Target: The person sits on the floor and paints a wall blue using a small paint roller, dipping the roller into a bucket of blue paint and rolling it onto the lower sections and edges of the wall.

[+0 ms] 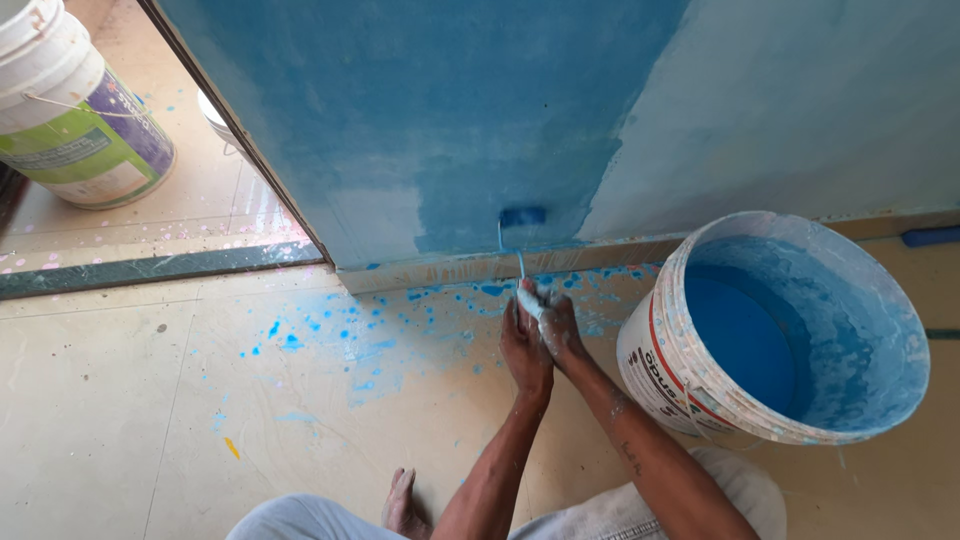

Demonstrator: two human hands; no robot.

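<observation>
Both hands are closing together around the paint-smeared handle of a small blue paint roller, the left hand wrapping it from below and the right hand clasping over it, fingers curled tight, likely because a doubled grip is steadying the thin wire shaft at this low reach. The roller head is pressing flat against the blue-painted wall, just above the pale skirting strip where the wall is meeting the floor, at the lower edge of the darker, wetter patch. The beige tiled floor in front of the skirting is carrying scattered blue spatter. A large white plastic bucket of blue paint is sitting on the floor just beside the right forearm, tilted toward the person, probably so the paint is staying within easy reach. A second white bucket with a green and purple label is standing well apart, beyond the doorway at the far left corner of the floor. A bare foot is resting near the left elbow
</observation>
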